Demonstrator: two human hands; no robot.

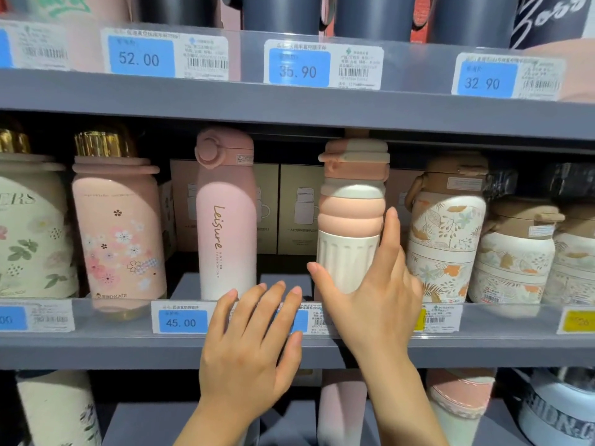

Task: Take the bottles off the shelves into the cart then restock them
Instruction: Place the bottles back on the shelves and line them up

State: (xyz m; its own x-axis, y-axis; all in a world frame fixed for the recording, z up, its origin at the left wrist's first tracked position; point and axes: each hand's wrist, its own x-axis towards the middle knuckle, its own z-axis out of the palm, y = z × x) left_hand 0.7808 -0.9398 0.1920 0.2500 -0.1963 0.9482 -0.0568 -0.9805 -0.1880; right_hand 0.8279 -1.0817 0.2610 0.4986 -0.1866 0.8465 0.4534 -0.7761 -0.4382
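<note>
Bottle [351, 220], ribbed pink over white, stands upright on the middle shelf [96, 349]. The right hand [376, 300] is spread around its lower body, thumb in front, fingers alongside; contact cannot be confirmed. The left hand [254, 342] lies flat and open at the shelf edge. Step: likely pick-up or placement. Next, the fingers must close firmly.

Middle shelf [289, 349]: 7 bottles [225, 220] in the front row, 3 boxes [299, 207] behind. 2 hands [248, 352]. Price tags [141, 57]: 7 blue, 2 yellow.
</note>
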